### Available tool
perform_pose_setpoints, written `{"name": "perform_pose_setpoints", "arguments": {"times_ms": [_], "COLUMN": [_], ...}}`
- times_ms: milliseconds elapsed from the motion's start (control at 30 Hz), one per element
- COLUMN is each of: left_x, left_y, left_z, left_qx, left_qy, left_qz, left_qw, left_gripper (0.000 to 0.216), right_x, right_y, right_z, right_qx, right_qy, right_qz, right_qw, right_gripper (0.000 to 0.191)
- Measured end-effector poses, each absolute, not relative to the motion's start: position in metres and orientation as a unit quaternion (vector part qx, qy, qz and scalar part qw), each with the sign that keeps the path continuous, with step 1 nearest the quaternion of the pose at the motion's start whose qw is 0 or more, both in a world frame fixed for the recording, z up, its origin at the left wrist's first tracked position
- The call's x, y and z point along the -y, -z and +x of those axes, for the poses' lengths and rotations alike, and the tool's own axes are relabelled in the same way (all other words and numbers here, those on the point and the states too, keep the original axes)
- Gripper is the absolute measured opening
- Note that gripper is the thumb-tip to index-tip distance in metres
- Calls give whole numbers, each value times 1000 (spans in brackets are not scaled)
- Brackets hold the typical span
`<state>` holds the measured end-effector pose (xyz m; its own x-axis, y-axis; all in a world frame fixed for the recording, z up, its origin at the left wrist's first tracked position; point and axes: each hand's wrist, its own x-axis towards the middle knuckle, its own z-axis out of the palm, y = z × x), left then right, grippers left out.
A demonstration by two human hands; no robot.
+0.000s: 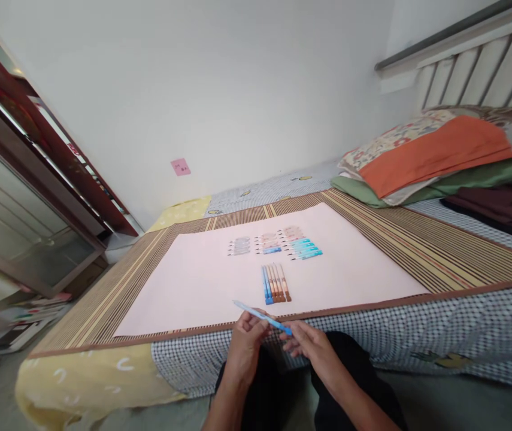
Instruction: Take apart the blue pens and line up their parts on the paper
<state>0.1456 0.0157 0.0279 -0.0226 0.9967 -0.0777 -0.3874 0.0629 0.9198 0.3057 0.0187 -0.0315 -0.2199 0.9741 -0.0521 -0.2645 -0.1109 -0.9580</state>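
Observation:
A slim blue pen (270,320) slants in front of me, its pale end up to the left and its darker blue end down to the right. My left hand (250,338) pinches it near the middle. At the darker end, the fingers of my right hand (306,340) are closed on it. Just beyond my hands, a row of blue pens (267,285) and brown-ended pens (279,284) lies on a large pale pink sheet (184,287). Farther back lie a group of grey pens (239,246), a pinkish group (266,241) with a blue one, and several turquoise pens (306,249).
The sheet rests on a striped mat (116,263) over a bed with a checked cover (193,365). Pillows (439,152) and dark folded cloth (502,206) lie at the right. A pink note (180,167) is on the wall. A cabinet (17,197) stands at the left.

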Motion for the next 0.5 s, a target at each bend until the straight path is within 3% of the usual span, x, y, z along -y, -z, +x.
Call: {"name": "perform_pose_setpoints", "arguments": {"times_ms": [267, 500], "left_x": [2, 6], "left_y": [-10, -17], "left_z": [157, 155], "left_qx": [-460, -407], "left_qy": [-594, -612], "left_qz": [369, 301], "left_qw": [547, 608], "left_gripper": [29, 28], "right_x": [-13, -12], "right_y": [31, 17], "right_z": [310, 315], "right_qx": [408, 351], "right_qy": [-619, -656], "right_qz": [-389, -340], "right_qw": [547, 575], "right_gripper": [40, 34]}}
